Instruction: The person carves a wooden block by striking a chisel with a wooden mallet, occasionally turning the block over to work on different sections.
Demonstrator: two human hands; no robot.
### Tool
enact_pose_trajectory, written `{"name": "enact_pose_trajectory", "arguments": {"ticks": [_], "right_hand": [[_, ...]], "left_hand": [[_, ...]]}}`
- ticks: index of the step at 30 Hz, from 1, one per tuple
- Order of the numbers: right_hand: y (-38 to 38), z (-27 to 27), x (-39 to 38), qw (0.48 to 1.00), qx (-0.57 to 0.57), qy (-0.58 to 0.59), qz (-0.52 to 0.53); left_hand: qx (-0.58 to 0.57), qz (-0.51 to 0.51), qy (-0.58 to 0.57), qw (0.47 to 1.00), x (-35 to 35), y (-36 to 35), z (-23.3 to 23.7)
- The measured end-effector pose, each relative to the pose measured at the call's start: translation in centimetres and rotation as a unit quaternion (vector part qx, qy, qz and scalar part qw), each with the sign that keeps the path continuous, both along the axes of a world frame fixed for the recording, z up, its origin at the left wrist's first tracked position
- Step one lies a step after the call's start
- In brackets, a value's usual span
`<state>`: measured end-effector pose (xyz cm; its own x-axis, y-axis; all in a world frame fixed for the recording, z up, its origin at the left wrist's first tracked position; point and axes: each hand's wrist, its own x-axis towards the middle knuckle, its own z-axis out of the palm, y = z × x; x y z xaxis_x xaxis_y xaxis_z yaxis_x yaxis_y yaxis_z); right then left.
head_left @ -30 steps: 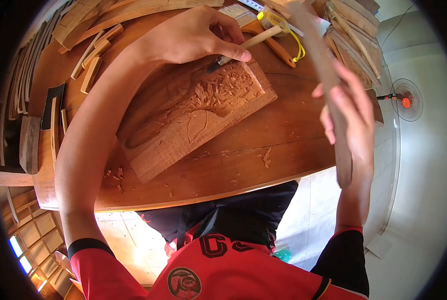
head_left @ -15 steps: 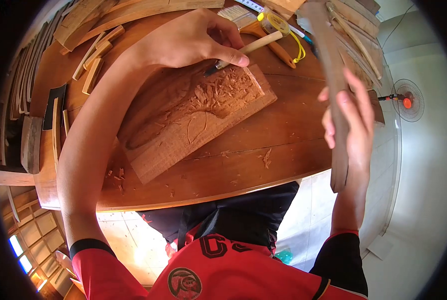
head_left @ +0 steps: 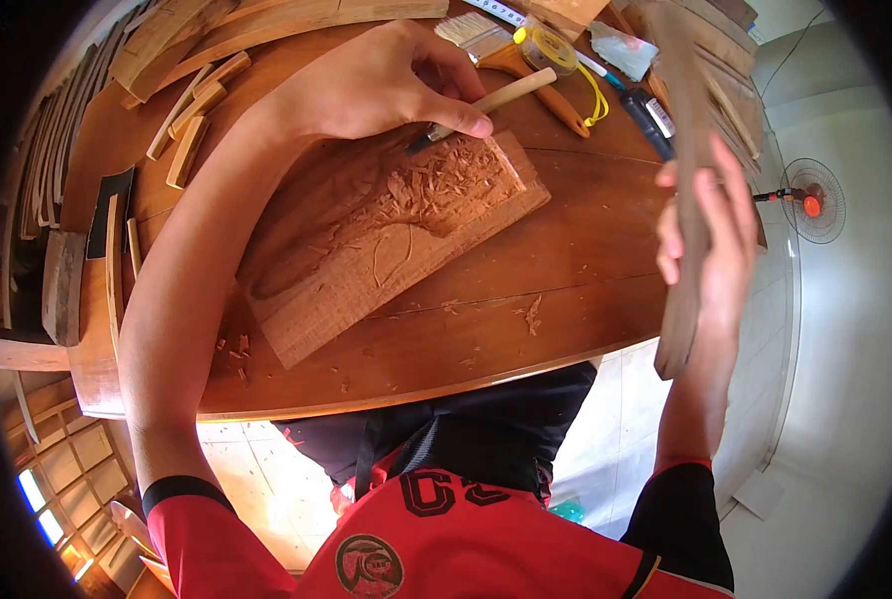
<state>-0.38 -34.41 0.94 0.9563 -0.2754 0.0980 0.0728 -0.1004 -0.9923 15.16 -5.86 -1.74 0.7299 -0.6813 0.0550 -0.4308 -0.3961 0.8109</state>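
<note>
My left hand is closed around a chisel with a pale wooden handle. The chisel leans over a reddish-brown carved board, its dark metal end down by the hollowed part. Curled wood shavings lie in that hollow, and a curved line is marked on the board near its front edge. At the right, my right hand grips a long, dark wooden bar, raised and slightly blurred, apart from the chisel. The fingers of my left hand partly hide behind its back.
Behind the board lie a brush, a yellow tape measure and a black bottle-like object. Small wood pieces sit at the left of the table. Timber is stacked at both far sides; a fan stands beyond.
The wooden bar has swung to the right with my right hand, uncovering the black object and a plastic bag behind it. My left hand, the chisel and the board stay almost still.
</note>
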Motion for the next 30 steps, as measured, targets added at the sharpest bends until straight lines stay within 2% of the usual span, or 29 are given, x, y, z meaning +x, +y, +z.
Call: {"name": "enact_pose_trajectory", "arguments": {"ticks": [1, 3, 5, 7, 8, 9, 11, 13, 15, 16, 21, 27, 30], "right_hand": [[0.2, -0.1, -0.2, 0.993, -0.047, 0.071, 0.080], [0.8, -0.3, -0.6, 0.979, -0.074, 0.123, 0.147], [0.1, 1.0, -0.3, 0.991, -0.027, 0.099, 0.087], [0.1, 1.1, 0.4, 1.000, -0.023, 0.016, 0.006], [0.4, 0.4, 0.4, 1.000, -0.018, 0.021, -0.007], [0.2, 0.3, 0.2, 0.990, -0.053, 0.091, 0.094], [0.8, -0.1, -0.5, 0.963, -0.087, 0.151, 0.205], [0.7, 0.5, -0.5, 0.982, -0.048, 0.118, 0.137], [0.7, 0.9, 0.1, 0.998, -0.037, 0.037, 0.019], [0.4, 1.2, 0.4, 0.999, -0.045, 0.022, 0.013], [0.3, 1.1, -0.3, 0.996, -0.051, 0.035, 0.063], [0.8, 0.7, -0.6, 0.986, -0.086, 0.048, 0.132], [0.9, 0.9, -1.0, 0.986, -0.088, 0.044, 0.138]], "left_hand": [[-0.004, -0.009, 0.002, 1.000, 0.0, 0.0, 0.1], [-0.011, -0.028, 0.005, 1.000, 0.1, 0.1, 0.2], [-0.031, -0.020, -0.024, 0.999, 0.3, -0.1, -0.5], [-0.038, -0.014, -0.033, 0.999, 0.1, 0.0, -0.8], [-0.036, -0.018, -0.028, 0.999, -0.1, -0.1, -0.6], [-0.033, -0.022, -0.027, 0.999, 0.0, -0.2, -0.3], [-0.049, -0.055, -0.015, 0.997, 0.6, -0.1, -0.6], [-0.040, -0.057, -0.012, 0.998, 0.5, 0.1, -0.4], [-0.004, -0.033, -0.023, 0.999, 0.2, 0.2, 0.1], [-0.011, -0.026, -0.034, 0.999, 0.1, 0.2, 0.0], [-0.004, -0.011, -0.067, 0.998, -0.1, 0.5, 0.7], [0.024, 0.009, 0.033, 0.999, -0.6, 1.1, 2.4], [-0.034, 0.016, -0.002, 0.999, -0.2, 0.8, 1.6]]}}
